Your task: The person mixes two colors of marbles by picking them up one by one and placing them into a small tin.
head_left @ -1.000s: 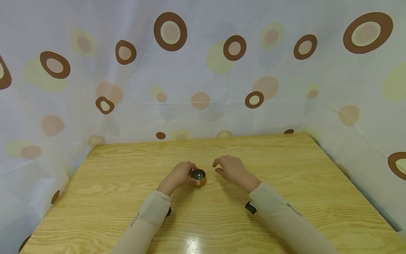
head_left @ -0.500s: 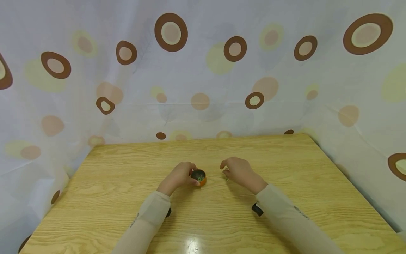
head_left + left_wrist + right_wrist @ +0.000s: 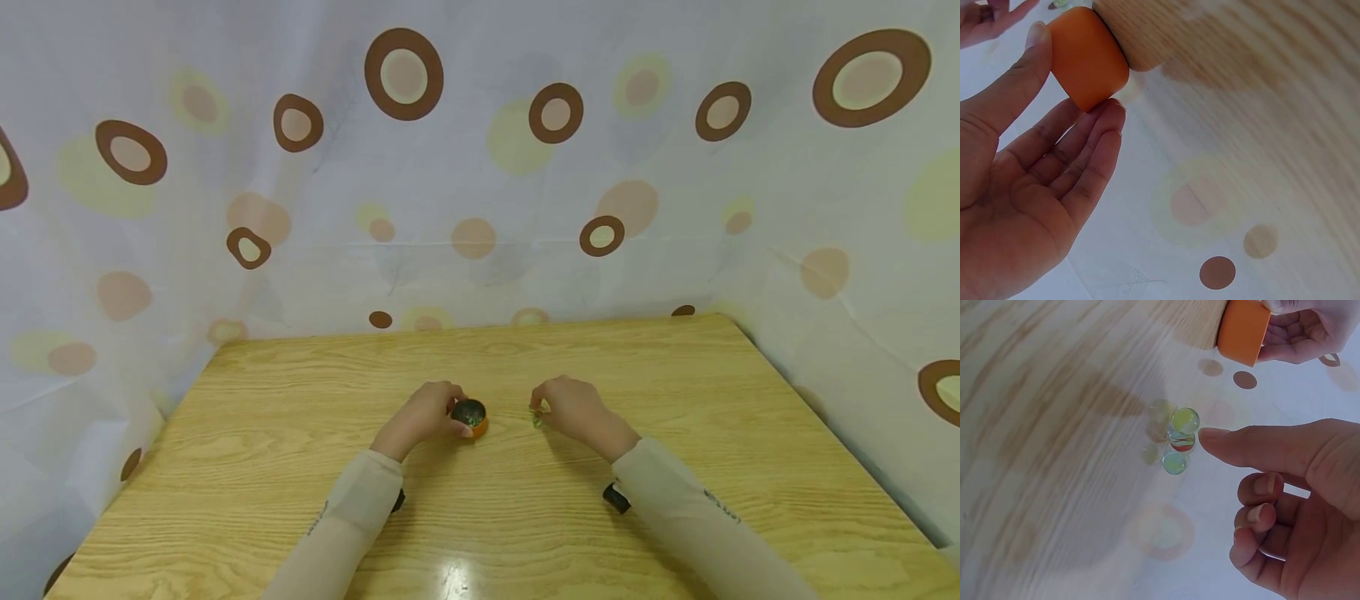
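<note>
My left hand point(image 3: 429, 413) grips a small orange cup point(image 3: 1088, 59) by its side, thumb on one side and fingers on the other. The cup stands upright at the table's middle; its dark inside shows greenish bits in the head view. My right hand point(image 3: 1297, 500) is low over the table to the right of the cup. Three clear glass marbles lie close together by its thumb tip: a yellowish one point(image 3: 1185, 420), one with red and green swirls point(image 3: 1182, 441) and a pale green-blue one point(image 3: 1174, 463). The thumb is stretched out; several other fingers are bent in, holding nothing.
The light wood table point(image 3: 480, 517) reflects the marbles and cup. A whitish sheet with brown, peach and yellow rings point(image 3: 480, 192) hangs behind and along both sides. A black wrist device point(image 3: 617, 498) shows under the right sleeve.
My right hand has moved right, away from the cup, and slightly lower; the marbles now show beside its fingertips. The left hand and cup have stayed in place.
</note>
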The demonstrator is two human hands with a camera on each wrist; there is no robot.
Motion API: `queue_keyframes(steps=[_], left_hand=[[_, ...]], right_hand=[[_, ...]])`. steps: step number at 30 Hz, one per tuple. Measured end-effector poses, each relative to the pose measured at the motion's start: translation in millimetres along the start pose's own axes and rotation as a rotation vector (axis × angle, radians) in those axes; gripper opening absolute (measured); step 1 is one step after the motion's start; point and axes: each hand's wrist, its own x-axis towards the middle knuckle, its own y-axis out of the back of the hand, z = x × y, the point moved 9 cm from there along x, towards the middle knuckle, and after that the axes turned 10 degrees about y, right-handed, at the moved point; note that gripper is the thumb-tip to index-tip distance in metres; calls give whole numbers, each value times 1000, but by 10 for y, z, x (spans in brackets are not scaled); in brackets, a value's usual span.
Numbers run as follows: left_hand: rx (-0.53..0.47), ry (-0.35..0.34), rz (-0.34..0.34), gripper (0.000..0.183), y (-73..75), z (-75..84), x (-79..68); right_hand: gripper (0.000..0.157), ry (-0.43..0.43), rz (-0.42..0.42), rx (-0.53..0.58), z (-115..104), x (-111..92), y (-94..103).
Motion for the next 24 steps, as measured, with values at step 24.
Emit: queue_keyframes(steps=[24], left_hand=[[3, -1, 1, 44, 10, 16, -13]], right_hand=[[9, 12, -10, 10, 1, -13, -90]])
